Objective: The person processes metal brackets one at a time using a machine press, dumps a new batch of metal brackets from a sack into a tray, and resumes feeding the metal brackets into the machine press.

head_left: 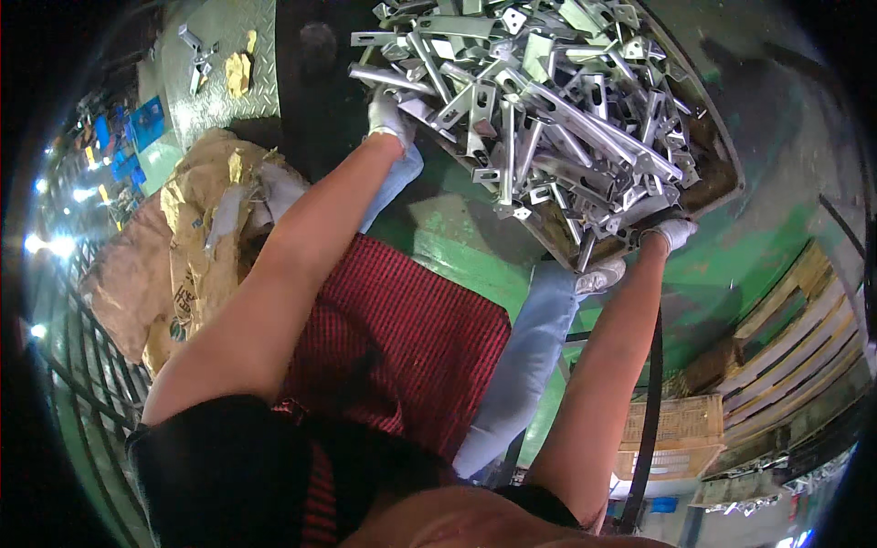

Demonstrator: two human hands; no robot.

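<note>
A large brown-rimmed bin [731,173] is heaped with silvery metal brackets [548,110], tangled at many angles. My left hand [387,119], in a white glove, is closed at the bin's left rim; brackets jutting over that edge partly hide its fingers. At the near right side of the bin, my right hand [674,233], also gloved in white, is closed around the rim. Its fingertips are partly out of sight beside the lowest brackets. Both arms are stretched out, one to each side of the bin.
Brown sacking and torn paper [206,228] lie to the left. Beyond is a tread-plate surface [228,110] with a loose bracket [199,64]. A red-and-black cloth [411,329] covers my lap. A wooden pallet [795,329] and yellowish basket [676,425] stand at right.
</note>
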